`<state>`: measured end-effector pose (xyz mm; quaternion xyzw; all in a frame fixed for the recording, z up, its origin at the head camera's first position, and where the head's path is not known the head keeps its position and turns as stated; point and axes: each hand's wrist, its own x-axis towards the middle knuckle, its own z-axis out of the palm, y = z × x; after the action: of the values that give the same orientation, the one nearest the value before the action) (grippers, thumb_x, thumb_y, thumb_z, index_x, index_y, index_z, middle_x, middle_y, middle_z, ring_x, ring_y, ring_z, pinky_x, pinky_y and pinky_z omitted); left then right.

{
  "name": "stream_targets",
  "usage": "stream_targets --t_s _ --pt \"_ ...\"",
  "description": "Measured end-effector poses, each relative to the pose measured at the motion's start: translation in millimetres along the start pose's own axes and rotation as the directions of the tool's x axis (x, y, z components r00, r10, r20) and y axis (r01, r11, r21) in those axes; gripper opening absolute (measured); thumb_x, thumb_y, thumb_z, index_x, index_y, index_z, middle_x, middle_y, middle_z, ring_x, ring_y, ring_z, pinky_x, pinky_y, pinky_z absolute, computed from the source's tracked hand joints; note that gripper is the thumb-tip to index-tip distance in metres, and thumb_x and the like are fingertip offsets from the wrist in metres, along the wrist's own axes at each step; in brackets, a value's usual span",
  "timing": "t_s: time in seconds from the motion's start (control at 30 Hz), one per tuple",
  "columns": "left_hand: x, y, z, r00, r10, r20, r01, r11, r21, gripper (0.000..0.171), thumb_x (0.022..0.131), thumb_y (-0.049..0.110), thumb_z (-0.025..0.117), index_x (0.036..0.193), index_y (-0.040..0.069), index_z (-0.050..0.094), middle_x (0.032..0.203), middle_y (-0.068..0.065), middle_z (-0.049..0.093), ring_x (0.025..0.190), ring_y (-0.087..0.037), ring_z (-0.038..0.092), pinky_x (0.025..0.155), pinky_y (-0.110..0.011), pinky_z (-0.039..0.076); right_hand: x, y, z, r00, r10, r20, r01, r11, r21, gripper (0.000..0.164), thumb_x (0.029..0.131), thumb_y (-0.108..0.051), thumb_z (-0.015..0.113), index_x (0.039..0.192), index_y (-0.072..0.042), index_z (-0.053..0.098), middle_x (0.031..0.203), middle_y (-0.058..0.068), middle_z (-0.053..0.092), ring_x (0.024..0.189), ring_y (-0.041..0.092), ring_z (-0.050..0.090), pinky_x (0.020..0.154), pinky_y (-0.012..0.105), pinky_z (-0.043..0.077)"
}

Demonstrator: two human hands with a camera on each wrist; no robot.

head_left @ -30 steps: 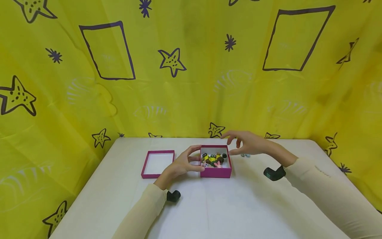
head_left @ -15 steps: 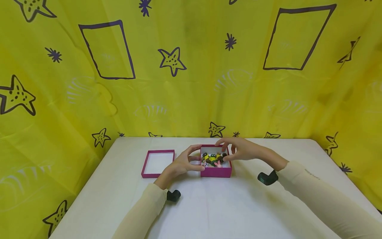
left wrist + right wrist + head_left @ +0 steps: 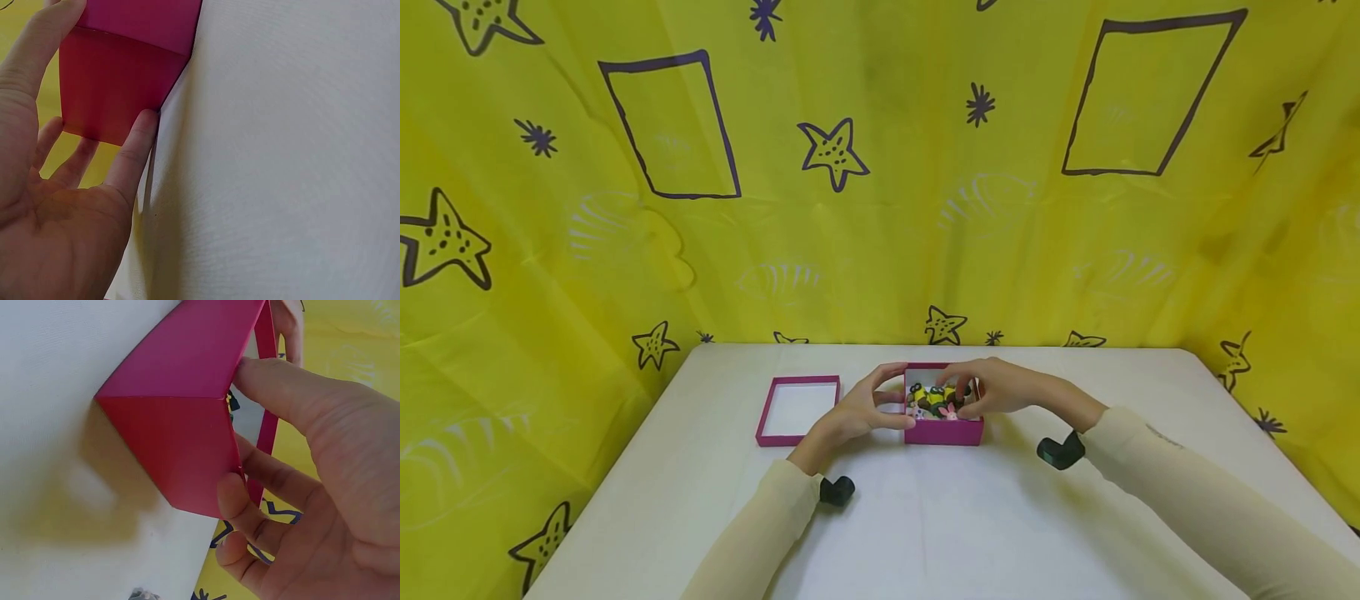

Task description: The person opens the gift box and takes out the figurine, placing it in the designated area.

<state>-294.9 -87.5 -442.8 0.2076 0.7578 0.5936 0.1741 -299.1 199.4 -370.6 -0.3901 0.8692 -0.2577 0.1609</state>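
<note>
A magenta box (image 3: 943,432) with a pale inside stands on the white table. Several small toy figures, yellow, green and brown, lie in it beside a pink rabbit figure (image 3: 949,412). My left hand (image 3: 857,412) grips the box's left end, thumb at the front wall and fingers along the side and back. My right hand (image 3: 1003,388) reaches over the right wall (image 3: 169,447), thumb and forefinger spread apart inside among the figures. Two other fingers stay outside, near that wall. The forefinger's tip is hidden within the box.
A shallow magenta lid (image 3: 780,442) lies inside up, left of the box. A small greyish thing (image 3: 144,594) rests on the table (image 3: 1037,533) right of the box. A yellow curtain (image 3: 880,250) with starfish drawings hangs behind.
My right hand has moved left and down, from beside the box's right end to inside it. The left hand and the box stay put.
</note>
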Motion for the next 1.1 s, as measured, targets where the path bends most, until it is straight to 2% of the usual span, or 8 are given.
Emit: stream_targets --t_s 0.33,0.63,0.87,1.1 --pt "0.8 0.0 0.0 1.000 0.008 -0.003 -0.008 1.000 0.015 0.086 0.083 0.018 0.088 0.154 0.034 0.040 0.164 -0.001 0.035 0.136 -0.030 0.052 0.107 -0.054 0.046 8.7 -2.7 -1.3 0.996 0.016 0.087 -0.015 1.000 -0.019 0.039 0.093 -0.011 0.075 0.131 -0.009 0.064 0.110 0.011 0.070 0.091 0.016 0.064 0.078 0.027 0.055" --pt "1.4 -0.8 -0.1 1.000 0.010 -0.001 -0.010 1.000 0.014 0.087 0.084 0.016 0.087 0.155 0.032 0.040 0.164 -0.001 0.034 0.136 -0.031 0.052 0.106 -0.054 0.046 12.8 -6.8 -1.7 0.989 0.073 0.131 -0.071 0.997 -0.023 0.035 0.091 -0.004 0.074 0.125 -0.012 0.068 0.108 0.009 0.068 0.082 0.012 0.061 0.074 0.026 0.054" --pt "2.0 -1.7 -0.3 1.000 0.012 0.002 -0.012 1.000 0.014 0.086 0.084 0.016 0.087 0.155 0.031 0.040 0.164 -0.001 0.035 0.136 -0.032 0.052 0.107 -0.054 0.046 16.9 -6.6 0.5 0.979 0.124 0.162 -0.117 0.992 -0.047 0.035 0.091 -0.002 0.073 0.123 -0.016 0.070 0.106 0.005 0.066 0.084 0.014 0.060 0.072 0.026 0.055" --pt "1.3 -1.1 -0.4 1.000 0.015 -0.002 -0.015 1.000 0.018 0.086 0.084 0.016 0.087 0.155 0.031 0.040 0.163 0.000 0.036 0.135 -0.031 0.053 0.107 -0.054 0.046 18.6 -4.8 5.9 0.978 0.144 0.149 -0.144 0.990 -0.006 0.035 0.091 0.002 0.072 0.120 -0.016 0.070 0.098 0.003 0.066 0.082 0.014 0.061 0.065 0.026 0.055"
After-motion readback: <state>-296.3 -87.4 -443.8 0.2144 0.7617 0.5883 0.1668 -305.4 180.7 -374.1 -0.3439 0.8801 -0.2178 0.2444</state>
